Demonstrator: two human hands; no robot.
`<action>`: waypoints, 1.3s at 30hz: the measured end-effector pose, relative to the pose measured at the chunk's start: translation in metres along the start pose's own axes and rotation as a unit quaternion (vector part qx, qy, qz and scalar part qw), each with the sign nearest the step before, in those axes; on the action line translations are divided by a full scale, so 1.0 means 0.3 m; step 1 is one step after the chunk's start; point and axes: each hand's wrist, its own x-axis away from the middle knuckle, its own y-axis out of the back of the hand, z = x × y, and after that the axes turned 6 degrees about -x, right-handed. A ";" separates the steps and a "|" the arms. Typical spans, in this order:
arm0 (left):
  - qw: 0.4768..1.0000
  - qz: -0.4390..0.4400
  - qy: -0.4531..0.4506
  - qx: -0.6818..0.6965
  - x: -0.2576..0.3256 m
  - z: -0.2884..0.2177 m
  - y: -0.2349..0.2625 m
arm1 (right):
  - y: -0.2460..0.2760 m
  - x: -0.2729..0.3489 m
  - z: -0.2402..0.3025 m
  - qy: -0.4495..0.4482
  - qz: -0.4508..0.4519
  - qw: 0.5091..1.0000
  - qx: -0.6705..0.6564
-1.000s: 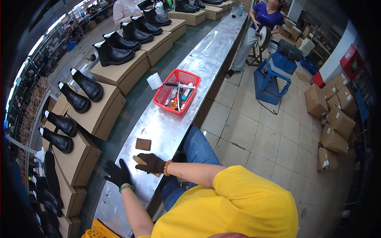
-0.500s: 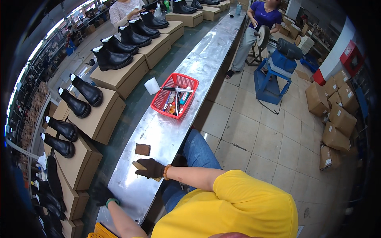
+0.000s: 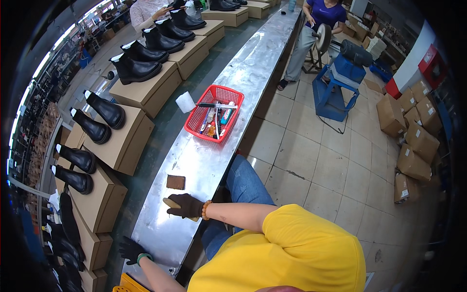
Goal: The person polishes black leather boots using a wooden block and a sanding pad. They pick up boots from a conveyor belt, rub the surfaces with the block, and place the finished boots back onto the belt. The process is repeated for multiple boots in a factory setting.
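Note:
My right hand [image 3: 186, 206], in a dark brown glove, is closed on a tan piece [image 3: 170, 202] that shows at both sides of the fingers. Its kind cannot be made out, since the hand covers most of it. Just beyond that hand, a brown square block [image 3: 175, 182] lies flat on the shiny metal bench [image 3: 165, 233]. My left hand [image 3: 131, 250], black-gloved, is at the bench's left edge by the dark green surface, fingers spread and nothing in it.
A red basket [image 3: 198, 114] of tubes and tools stands farther up the bench, a white-headed tool [image 3: 185, 102] across its rim. Black boots [image 3: 136, 69] stand on cardboard boxes [image 3: 146, 90] along the left. A co-worker [image 3: 325, 14] is beside a blue wheel machine [image 3: 335, 90].
My left hand has shifted slightly right toward the metal bench, and its spread fingers show more clearly. The right hand keeps its hold on the tan piece.

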 end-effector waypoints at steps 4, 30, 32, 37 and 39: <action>0.733 0.061 -0.061 0.674 0.263 0.571 0.235 | 0.027 0.005 -0.029 0.027 -0.046 0.998 0.038; 0.643 -0.101 -0.148 0.745 0.460 0.759 0.316 | -0.020 0.008 0.008 -0.011 -0.040 0.999 0.009; 0.670 -0.038 -0.119 0.731 0.406 0.712 0.268 | -0.024 0.011 0.017 -0.021 -0.036 0.999 -0.008; 0.672 0.085 -0.054 0.733 0.287 0.583 0.126 | -0.033 0.010 0.009 -0.010 -0.034 0.999 0.002; 0.677 0.139 -0.044 0.721 0.279 0.591 0.093 | -0.032 0.008 0.009 -0.010 -0.038 0.999 0.005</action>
